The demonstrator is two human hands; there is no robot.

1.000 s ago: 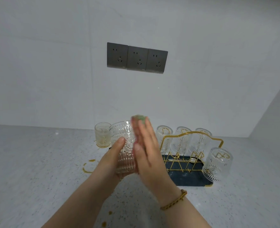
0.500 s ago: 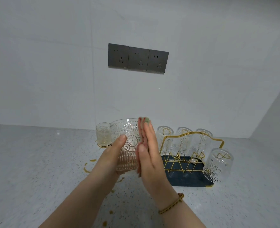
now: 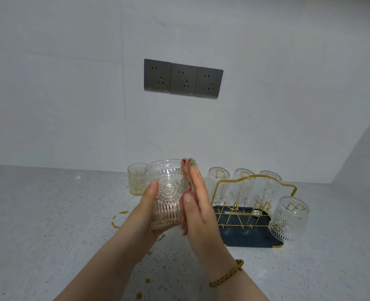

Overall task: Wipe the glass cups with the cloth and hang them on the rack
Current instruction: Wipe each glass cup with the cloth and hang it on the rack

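Observation:
My left hand (image 3: 146, 210) grips an embossed glass cup (image 3: 167, 192), held upright above the counter. My right hand (image 3: 198, 205) lies flat with straight fingers, pressing a folded cloth (image 3: 188, 168) against the cup's right side; only the cloth's green and pink edge shows past my fingertips. A second cup (image 3: 136, 179) with yellowish residue stands behind on the counter. To the right is the gold wire rack (image 3: 255, 192) on a dark tray, with several cups hung upside down, the nearest one (image 3: 290, 218) at its right end.
Yellow liquid rings and drops (image 3: 120, 218) stain the speckled counter near my left forearm. A white wall with three grey sockets (image 3: 183, 79) rises behind. A side wall closes off the right.
The held cup has come up slightly and tilted more upright. My right hand with the cloth slid along its side, so less cloth shows above my fingertips.

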